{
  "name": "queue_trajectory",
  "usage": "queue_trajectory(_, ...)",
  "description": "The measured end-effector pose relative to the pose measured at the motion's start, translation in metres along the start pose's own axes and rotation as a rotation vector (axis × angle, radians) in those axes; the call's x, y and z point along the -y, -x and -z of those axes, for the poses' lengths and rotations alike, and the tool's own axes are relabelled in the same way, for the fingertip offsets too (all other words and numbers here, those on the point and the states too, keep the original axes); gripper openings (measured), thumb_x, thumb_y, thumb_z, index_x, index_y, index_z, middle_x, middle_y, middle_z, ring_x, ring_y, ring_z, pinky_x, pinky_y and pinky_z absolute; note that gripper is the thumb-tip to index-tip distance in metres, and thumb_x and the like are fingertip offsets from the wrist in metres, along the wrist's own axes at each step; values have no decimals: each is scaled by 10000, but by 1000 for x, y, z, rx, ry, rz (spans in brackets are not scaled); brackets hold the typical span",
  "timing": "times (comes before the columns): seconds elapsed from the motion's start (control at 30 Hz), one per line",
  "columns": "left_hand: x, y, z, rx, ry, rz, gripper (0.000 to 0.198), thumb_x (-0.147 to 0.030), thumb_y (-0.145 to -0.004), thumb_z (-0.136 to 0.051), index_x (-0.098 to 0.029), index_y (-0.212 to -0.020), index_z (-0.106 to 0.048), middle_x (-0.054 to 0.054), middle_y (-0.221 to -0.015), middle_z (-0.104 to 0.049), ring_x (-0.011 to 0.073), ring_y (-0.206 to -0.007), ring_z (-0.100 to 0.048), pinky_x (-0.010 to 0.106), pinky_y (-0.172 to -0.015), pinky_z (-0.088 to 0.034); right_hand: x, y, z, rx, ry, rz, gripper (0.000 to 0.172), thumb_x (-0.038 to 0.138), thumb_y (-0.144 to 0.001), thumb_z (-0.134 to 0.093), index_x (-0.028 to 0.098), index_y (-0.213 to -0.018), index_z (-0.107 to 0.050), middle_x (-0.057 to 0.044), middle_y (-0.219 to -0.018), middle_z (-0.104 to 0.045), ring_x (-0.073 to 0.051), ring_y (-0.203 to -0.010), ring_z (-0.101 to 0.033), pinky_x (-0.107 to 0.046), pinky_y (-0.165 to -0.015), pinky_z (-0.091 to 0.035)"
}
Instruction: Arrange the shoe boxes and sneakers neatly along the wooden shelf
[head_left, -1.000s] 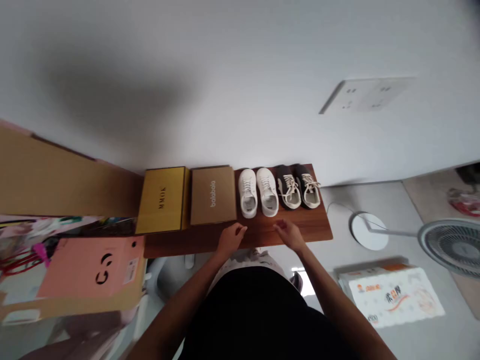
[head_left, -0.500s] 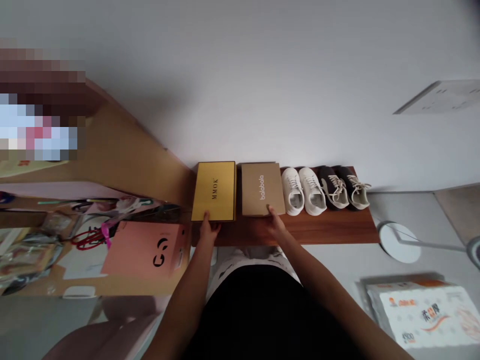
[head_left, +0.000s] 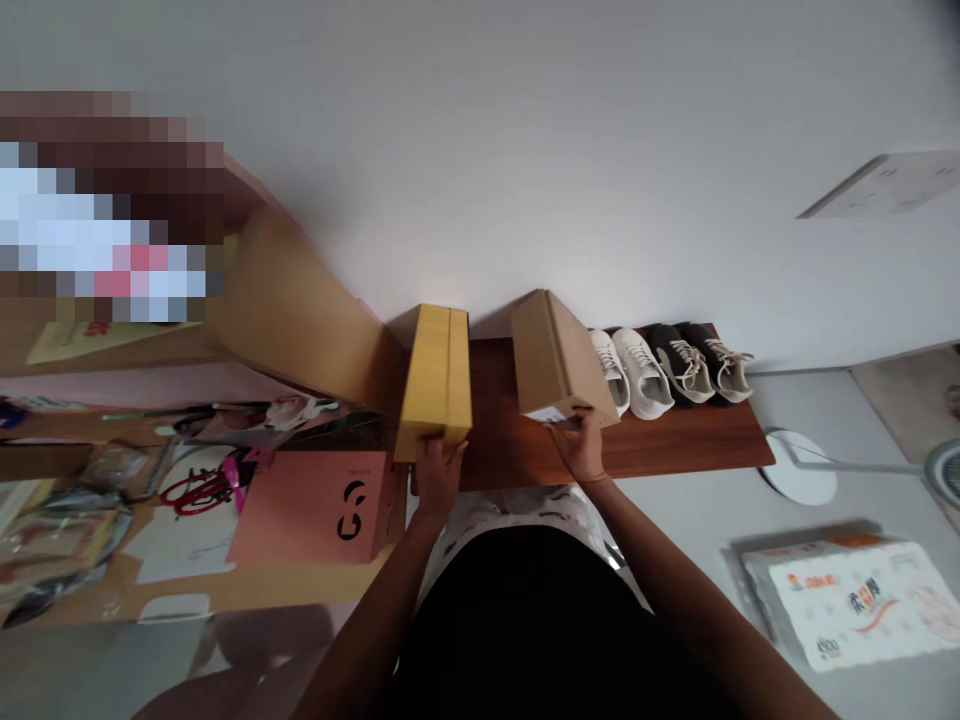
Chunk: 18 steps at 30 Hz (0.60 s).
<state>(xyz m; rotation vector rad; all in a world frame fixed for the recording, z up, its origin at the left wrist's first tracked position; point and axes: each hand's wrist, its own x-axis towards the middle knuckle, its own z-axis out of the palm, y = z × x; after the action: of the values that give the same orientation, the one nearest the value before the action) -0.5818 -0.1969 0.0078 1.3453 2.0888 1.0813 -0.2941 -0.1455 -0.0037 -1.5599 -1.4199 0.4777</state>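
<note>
Holding one box in each hand, the person stands at the near side of a low wooden board (head_left: 491,405) set along the wall. The left hand (head_left: 437,475) grips the near end of the yellow box (head_left: 431,375), which is tipped so that a narrow side faces up. The right hand (head_left: 583,445) is closed on the near end of the brown box (head_left: 551,350), tilted and partly covering the left one of the white shoes (head_left: 643,375). To an onlooker, the handling looks midway: both boxes are in hand, neither lies flat, and both appear closed. Whether their lower edges touch the board cannot be told. At the right, the white shoes and the black shoes (head_left: 679,362) stand side by side on the board, heels toward the near side, with no hand on them. Bare wood shows between the boxes.
</note>
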Motion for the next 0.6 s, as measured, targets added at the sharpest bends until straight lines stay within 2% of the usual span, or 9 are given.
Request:
queue_trajectory(0.07, 9, 4, -10, 170, -175, -140, 166, -296, -935, -636, -199, -1047, -711, 125, -1054, -689, 283, -1089, -647, 427, -1049, -497, -11, 5, -7, 216, 171, 149, 211, 347, -947, -621, 196, -1090, -587, -108, -1027, -626, -250, -977, -602, -406, -913, -527)
queue_trajectory(0.1, 14, 4, -15, 264, -287, -216, 203, -236, -962, -563, -205, -1078, -726, 127, -1078, -694, 276, -1088, -647, 422, -1053, -495, -15, 9, -12, 308, 253, 194, 153, 291, -976, -557, 197, -1086, -608, -115, -1025, -630, -254, -972, -596, -399, -910, -519)
queue_trajectory(0.2, 26, 0, -25, 494, -549, -360, 386, -100, -952, -458, -215, -1199, -732, 123, -1182, -705, 266, -1117, -637, 403, -1053, -494, -23, 22, -25, 502, 453, 237, 243, 158, -992, -440, 202, -1092, -656, -120, -1037, -651, -251, -968, -585, -366, -916, -489)
queue_trajectory(0.3, 31, -7, -30, 641, -680, -410, 465, -61, -930, -451, -240, -1268, -716, 98, -1259, -700, 257, -1156, -622, 378, -1046, -496, -25, 30, -30, 602, 587, 198, 311, 93, -974, -416, 202, -1090, -684, -122, -1058, -672, -250, -986, -582, -345, -923, -463)
queue_trajectory(0.4, 26, -11, -36, 691, -715, -391, 502, -43, -923, -437, -248, -1297, -701, 93, -1308, -683, 251, -1200, -602, 363, -1058, -490, -24, 28, -30, 658, 666, 132, 331, 75, -967, -419, 188, -1128, -685, -134, -1104, -681, -249, -1031, -585, -333, -928, -455)
queue_trajectory(0.47, 20, -6, -40, 683, -685, -340, 516, -33, -914, -425, -229, -1315, -685, 119, -1328, -664, 263, -1222, -590, 385, -1061, -492, -22, 26, -28, 691, 656, 79, 345, 73, -964, -421, 183, -1169, -675, -135, -1140, -679, -240, -1054, -592, -325, -937, -465)
queue_trajectory(0.53, 14, 6, -41, 596, -606, -222, 503, -40, -900, -443, -207, -1314, -675, 164, -1316, -647, 294, -1230, -583, 427, -1051, -497, -19, 26, -24, 703, 592, 38, 361, 71, -940, -448, 189, -1203, -665, -132, -1186, -671, -235, -1087, -596, -326, -955, -483)
queue_trajectory(0.6, 9, 21, -40, 457, -478, -47, 457, -65, -867, -526, -199, -1276, -681, 200, -1283, -634, 339, -1231, -583, 471, -1044, -492, -17, 29, -13, 661, 490, 26, 374, 80, -910, -482, 195, -1217, -663, -136, -1263, -649, -242, -1146, -591, -348, -1002, -490)
